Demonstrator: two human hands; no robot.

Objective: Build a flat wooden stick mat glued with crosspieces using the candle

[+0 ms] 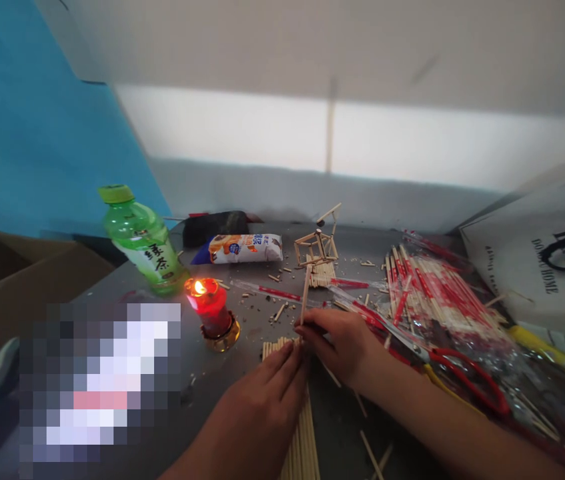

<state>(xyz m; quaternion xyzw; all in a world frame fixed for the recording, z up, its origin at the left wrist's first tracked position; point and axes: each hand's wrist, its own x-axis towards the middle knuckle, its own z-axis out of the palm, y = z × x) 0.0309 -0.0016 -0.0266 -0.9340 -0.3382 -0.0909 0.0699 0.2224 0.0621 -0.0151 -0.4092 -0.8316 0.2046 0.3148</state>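
My right hand (338, 340) pinches a short wooden chopstick piece (305, 293), which stands nearly upright between thumb and fingers. Just left of it, my left hand (267, 400) lies with its fingers stretched out over a row of chopsticks (302, 443) placed side by side on the table. That hand covers the middle of the row, and its thumb is hidden. To the left, a lit red candle (212, 308) burns in a gold holder. Behind the hands, a small frame (316, 248) of joined sticks stands on a flat stick base (321, 273).
A green tea bottle (149, 250) and a snack packet (245, 249) stand behind the candle. Red-handled scissors (467, 373) and wrapped chopsticks (427, 287) lie at right, before a white bag (542, 247). Stick scraps litter the grey table (197, 413). A blurred patch hides the lower left.
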